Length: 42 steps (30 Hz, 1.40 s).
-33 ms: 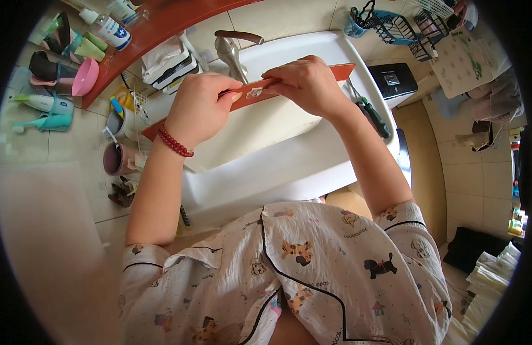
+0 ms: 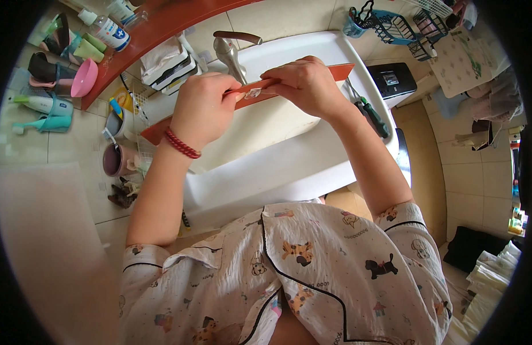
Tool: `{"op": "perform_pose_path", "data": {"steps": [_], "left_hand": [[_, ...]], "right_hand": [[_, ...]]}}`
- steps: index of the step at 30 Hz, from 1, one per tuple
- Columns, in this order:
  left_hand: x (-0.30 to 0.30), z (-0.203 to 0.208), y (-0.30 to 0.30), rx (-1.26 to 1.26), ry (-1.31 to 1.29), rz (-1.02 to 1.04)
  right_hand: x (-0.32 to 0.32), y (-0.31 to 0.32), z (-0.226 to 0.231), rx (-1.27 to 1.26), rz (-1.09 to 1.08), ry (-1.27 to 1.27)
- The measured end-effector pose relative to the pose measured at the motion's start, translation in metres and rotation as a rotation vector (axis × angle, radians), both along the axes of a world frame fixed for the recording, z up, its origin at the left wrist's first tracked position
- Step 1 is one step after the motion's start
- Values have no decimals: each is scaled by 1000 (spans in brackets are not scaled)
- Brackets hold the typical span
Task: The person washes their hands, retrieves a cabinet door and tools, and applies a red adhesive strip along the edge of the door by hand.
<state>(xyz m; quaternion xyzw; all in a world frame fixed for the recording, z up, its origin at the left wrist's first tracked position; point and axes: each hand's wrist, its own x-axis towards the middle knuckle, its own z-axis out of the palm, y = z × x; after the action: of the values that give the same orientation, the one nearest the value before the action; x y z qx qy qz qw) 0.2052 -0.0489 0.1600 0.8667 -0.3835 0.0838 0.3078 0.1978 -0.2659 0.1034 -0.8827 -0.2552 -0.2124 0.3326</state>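
A flat panel [image 2: 260, 129] with a cream face and a red-brown edge stands tilted in the white sink [image 2: 335, 52]. My right hand [image 2: 309, 86] is closed over its top edge, thumb on the near side. Farther left along that edge, my left hand [image 2: 203, 106] is closed in a pinch, a red beaded bracelet [image 2: 182, 144] on its wrist. A small, clear, crumpled-looking piece [image 2: 253, 93] sits on the edge between the hands, beside the left fingertips. What the left fingers pinch is hidden.
Behind the panel rises the faucet [image 2: 227, 53]. Green-handled screwdrivers [image 2: 374, 118] lie on the sink's right rim, near a black box [image 2: 392, 79]. Cups and a pink bowl [image 2: 85, 77] stand left, by a red shelf [image 2: 162, 23]. A blue basket [image 2: 395, 29] is at the back right.
My left hand has shifted slightly right along the panel's edge, its wrist turning a little. My right hand and the panel look almost the same.
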Motion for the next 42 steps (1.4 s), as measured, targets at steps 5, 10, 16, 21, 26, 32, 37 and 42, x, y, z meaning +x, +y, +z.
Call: {"op": "perform_pose_path", "data": {"steps": [5,10,16,21,26,32,37,42], "left_hand": [[-6,-2,-6,65,-118,103],[-2,2,-6,65,3,78],[4,2,3,98,-36,54],[-10,1,-13,234,-110,162],[3,4,1,99,100,-10],[-10,-1,-13,218,-99,214],[-3,2,-5,145,37,95],[-11,-2,-14,218,-116,244]], "right_hand": [[-1,0,4,-30,-6,18],[1,-1,-1,-9,5,-12],[0,2,8,-66,8,-43],[-3,2,8,-40,4,-37],[-3,-1,5,-46,-11,-39],[-1,1,3,-17,-35,-28],[-4,-2,2,-1,-16,-56],[-3,2,5,-43,-26,-54]]}}
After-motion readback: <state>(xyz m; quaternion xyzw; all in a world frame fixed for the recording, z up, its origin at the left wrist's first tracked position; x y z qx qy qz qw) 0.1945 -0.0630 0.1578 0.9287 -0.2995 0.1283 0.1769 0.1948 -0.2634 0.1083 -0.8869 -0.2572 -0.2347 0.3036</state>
